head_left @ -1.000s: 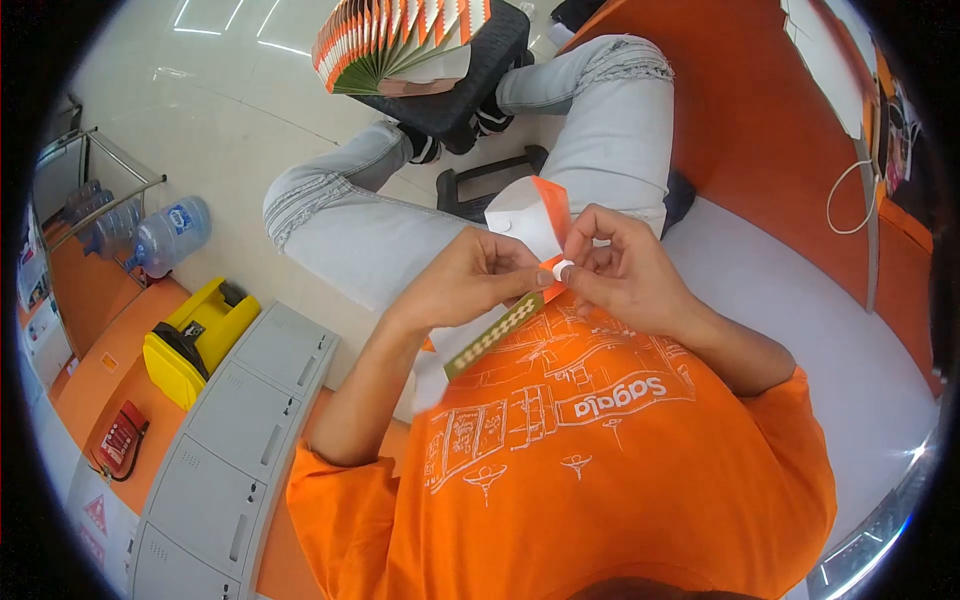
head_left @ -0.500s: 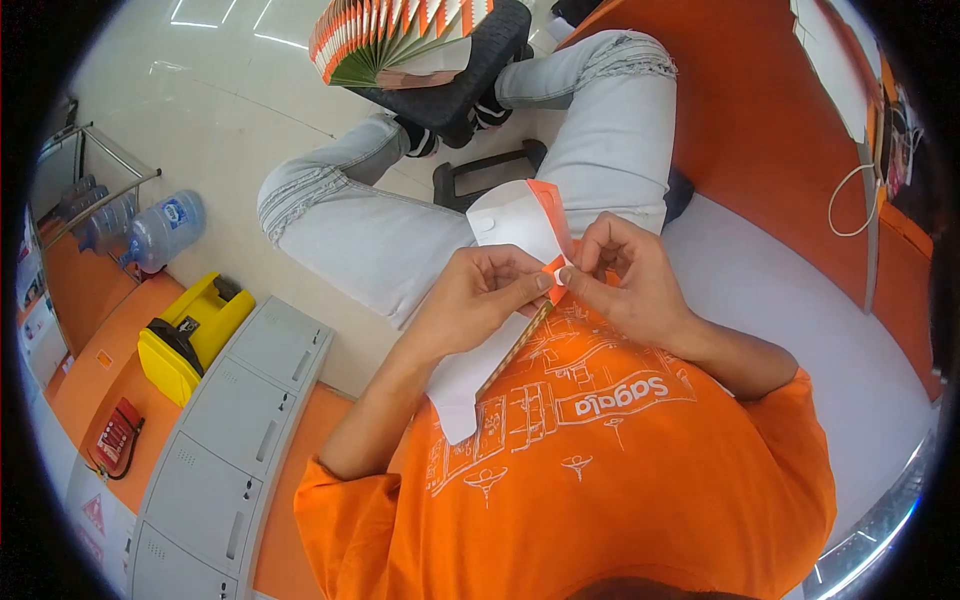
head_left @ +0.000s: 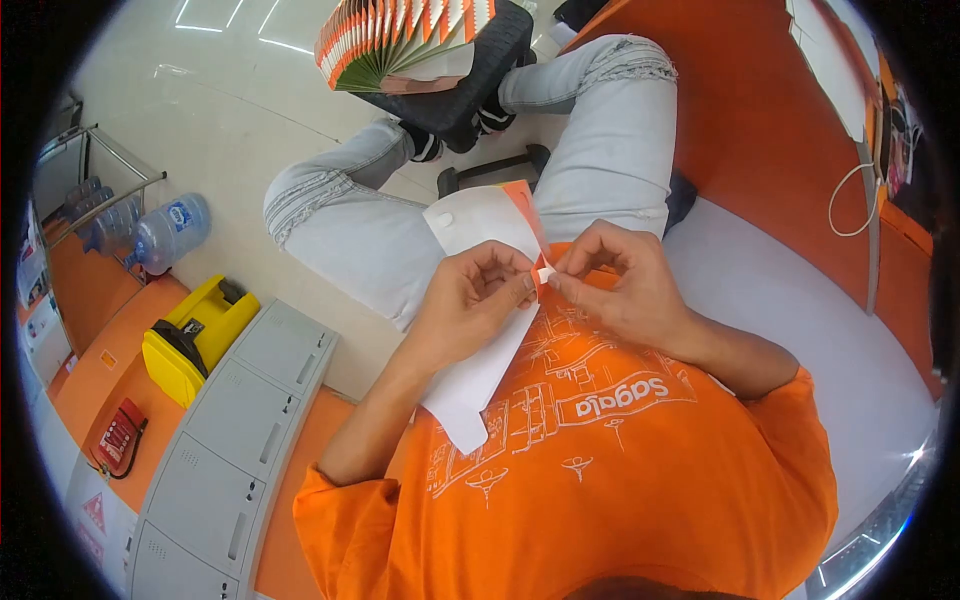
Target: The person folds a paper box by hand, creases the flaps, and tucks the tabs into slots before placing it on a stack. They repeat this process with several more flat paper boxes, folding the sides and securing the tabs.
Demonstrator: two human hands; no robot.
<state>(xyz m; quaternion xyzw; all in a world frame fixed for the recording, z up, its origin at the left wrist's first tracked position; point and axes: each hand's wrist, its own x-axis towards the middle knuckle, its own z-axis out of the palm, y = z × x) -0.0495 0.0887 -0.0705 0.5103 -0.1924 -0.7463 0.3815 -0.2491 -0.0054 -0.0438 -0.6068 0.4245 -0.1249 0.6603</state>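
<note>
My left hand [head_left: 478, 300] pinches the middle of a white and orange card [head_left: 486, 222] between thumb and fingers. The card's upper part, with a small round white spot, extends above my hands, and its white lower part hangs over the orange shirt [head_left: 600, 470]. Close beside it, my right hand [head_left: 622, 285] has thumb and forefinger closed at a small white piece [head_left: 544, 274] on the card's orange edge. The fingertips of both hands are nearly touching.
Fanned folded cards [head_left: 400, 40] lie on a black stool [head_left: 500, 60] beyond the knees. To the left are grey lockers [head_left: 225, 410], a yellow bin [head_left: 200, 335], water bottles [head_left: 170, 232] and a red bag-like item [head_left: 120, 438].
The card's upper part has swung to the left, and its orange edge has turned. Both hands have shifted slightly left, and the small white piece shows more clearly between them.
</note>
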